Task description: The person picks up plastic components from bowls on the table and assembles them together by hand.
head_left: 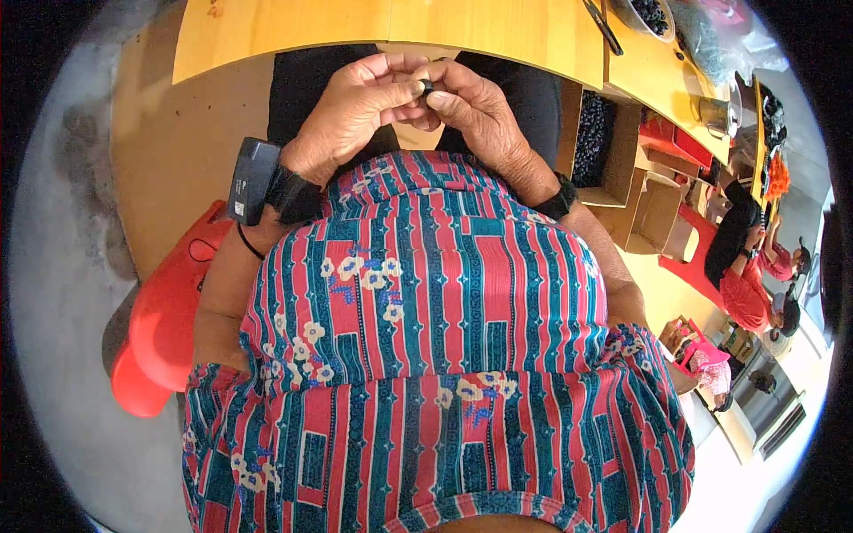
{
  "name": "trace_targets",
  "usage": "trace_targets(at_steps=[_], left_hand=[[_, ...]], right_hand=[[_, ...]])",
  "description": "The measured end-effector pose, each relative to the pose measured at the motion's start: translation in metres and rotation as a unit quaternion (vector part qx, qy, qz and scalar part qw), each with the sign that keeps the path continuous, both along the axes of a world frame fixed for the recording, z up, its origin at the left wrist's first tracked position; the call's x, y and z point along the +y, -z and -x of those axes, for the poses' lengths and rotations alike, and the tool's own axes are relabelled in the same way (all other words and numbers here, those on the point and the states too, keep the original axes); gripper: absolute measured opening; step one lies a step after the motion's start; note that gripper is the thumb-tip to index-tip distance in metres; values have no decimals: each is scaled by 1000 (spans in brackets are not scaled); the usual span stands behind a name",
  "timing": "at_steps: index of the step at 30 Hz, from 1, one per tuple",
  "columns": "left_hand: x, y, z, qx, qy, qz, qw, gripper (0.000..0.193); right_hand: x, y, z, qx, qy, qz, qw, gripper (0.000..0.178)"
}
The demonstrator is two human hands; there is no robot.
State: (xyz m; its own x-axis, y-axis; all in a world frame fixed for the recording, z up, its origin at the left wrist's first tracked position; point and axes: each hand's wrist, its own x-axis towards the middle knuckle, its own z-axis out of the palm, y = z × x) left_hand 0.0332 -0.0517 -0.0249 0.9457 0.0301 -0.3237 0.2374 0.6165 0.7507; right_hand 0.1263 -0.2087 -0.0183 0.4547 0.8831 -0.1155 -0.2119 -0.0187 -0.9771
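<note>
A small black part [426,87] is pinched between both my hands, just below the table's front edge and above my lap. It is too small and too covered by fingers to tell its kind. My left hand [360,102] grips it from the left with thumb and forefinger. From the other side, my right hand [475,102] holds it with the thumb pressed close to the left thumb. The remaining fingers curl behind and partly hide one another.
The yellow table [498,22] spans the far side. At its right are a bowl of black pieces [653,16], a dark slim tool [604,27] and a metal cup [715,115]. Open cardboard boxes [653,209] stand to my right, a red chair [164,320] at left. Several people sit far right.
</note>
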Motion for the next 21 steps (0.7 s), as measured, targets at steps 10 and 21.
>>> trace_targets(at_steps=[10, 21], left_hand=[[-1, 6, 1, -8, -10, 24, 1000, 33], [10, -1, 3, -33, 80, -3, 996, 38]], right_hand=[[-2, 4, 0, 16, 10, 6, 1000, 22], [-4, -3, -4, -83, -58, 5, 995, 37]])
